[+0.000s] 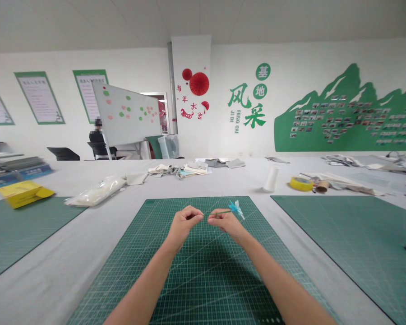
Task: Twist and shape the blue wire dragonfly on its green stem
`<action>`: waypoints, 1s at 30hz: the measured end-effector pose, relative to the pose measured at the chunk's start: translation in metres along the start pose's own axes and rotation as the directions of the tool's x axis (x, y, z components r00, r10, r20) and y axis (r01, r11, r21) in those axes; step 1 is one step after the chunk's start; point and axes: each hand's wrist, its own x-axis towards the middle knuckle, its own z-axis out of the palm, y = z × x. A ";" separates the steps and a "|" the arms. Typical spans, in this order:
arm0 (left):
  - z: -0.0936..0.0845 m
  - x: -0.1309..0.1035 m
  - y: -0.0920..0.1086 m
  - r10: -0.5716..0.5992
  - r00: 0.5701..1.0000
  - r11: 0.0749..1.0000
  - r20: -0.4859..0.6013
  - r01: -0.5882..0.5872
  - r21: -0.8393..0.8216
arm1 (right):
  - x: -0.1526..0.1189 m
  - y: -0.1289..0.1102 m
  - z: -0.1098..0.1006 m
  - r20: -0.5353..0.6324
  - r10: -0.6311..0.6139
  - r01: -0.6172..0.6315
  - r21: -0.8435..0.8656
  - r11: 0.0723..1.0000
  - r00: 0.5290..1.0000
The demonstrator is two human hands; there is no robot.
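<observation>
Above the green cutting mat [203,280], both my hands are raised close together, fingertips a small gap apart. My right hand [222,220] pinches a thin green stem whose far end carries a blue flower [235,207] with clear, shiny wrapping, pointing to the right. My left hand [186,222] is closed, thumb against fingers, near the stem's free end; whatever it pinches is too small to make out.
Behind the mat lie cloth scraps [194,169], a clear plastic bag [96,192], a white roll [271,179] and yellow tape [301,183]. A yellow box [25,193] is at left. Further mats flank mine. A person [97,134] sits far back.
</observation>
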 end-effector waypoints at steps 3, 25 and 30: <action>-0.001 0.001 -0.008 -0.041 0.992 0.999 -0.121 0.040 -0.008 | -0.002 0.001 0.019 -0.002 -0.079 0.079 -0.085 0.993 0.997; 0.004 -0.006 -0.002 0.300 0.944 0.738 0.139 -0.323 0.592 | -0.023 -0.034 0.018 -0.113 -0.479 0.322 -0.604 0.729 0.871; 0.001 -0.005 0.003 0.264 0.931 0.780 0.251 -0.359 0.512 | -0.018 -0.035 -0.006 -0.053 -0.404 0.303 -0.575 0.760 0.913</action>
